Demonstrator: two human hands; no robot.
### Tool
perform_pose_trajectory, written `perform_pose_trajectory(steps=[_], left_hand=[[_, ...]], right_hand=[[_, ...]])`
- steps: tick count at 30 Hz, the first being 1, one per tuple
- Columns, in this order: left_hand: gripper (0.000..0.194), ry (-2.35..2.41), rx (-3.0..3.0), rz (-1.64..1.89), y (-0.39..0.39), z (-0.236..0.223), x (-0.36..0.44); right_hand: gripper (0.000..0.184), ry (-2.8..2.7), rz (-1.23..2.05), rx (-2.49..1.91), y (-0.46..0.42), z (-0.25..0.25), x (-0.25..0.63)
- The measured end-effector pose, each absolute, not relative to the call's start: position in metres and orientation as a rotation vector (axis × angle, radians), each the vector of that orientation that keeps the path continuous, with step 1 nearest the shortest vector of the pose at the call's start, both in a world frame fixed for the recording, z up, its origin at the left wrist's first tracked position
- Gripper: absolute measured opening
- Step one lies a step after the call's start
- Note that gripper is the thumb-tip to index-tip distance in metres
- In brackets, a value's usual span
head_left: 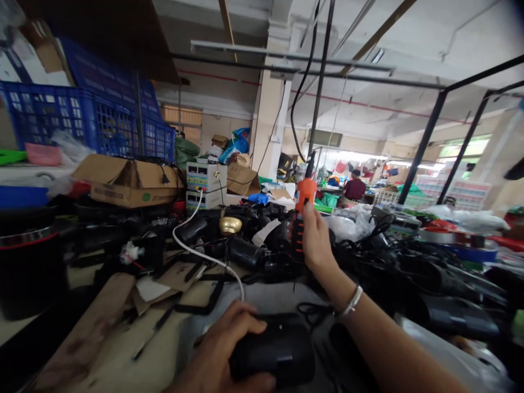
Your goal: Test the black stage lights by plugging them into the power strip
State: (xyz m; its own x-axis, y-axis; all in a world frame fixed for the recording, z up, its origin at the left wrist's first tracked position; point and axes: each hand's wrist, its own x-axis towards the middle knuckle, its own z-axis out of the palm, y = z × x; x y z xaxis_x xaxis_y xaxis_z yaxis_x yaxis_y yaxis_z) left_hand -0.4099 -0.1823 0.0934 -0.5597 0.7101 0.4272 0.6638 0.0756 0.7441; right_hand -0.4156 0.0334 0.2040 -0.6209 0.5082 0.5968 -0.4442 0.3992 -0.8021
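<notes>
My left hand (221, 349) at the bottom of the view is closed around a black plastic appliance body (272, 349), possibly a hair dryer; its exact kind is hidden. My right hand (315, 237) is raised above the bench and grips an orange-and-black handheld tool (306, 194) upright. A white cable (196, 245) curves across the bench toward the black body, and its far end is out of sight. Below my right hand lies a heap of black appliances and tangled cords (245, 251), with a brass-coloured cup (230, 225) on top.
A cardboard box (131, 183) and stacked white bench power supplies (207, 177) stand behind the heap. Blue plastic crates (82, 117) rise at the left. Black metal uprights (426, 136) stand at the right. A person (354, 186) sits far back in the room.
</notes>
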Motion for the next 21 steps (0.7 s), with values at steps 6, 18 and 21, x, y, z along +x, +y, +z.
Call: perform_pose_trajectory(steps=[6, 18, 21], left_hand=[[0.039, 2.235, 1.522, 1.478, -0.183, 0.099, -0.408], [0.066, 2.153, 1.24, 1.264, -0.193, 0.103, -0.41], [0.081, 2.147, 1.15, 1.274, -0.19, 0.101, -0.413]], right_hand=[[0.058, -1.751, 1.449, -0.102, 0.036, 0.207, -0.414], [0.041, -2.728, 0.679, -0.166, 0.042, 0.136, -0.252], [0.061, -2.881, 0.423, -0.114, 0.039, 0.093, -0.22]])
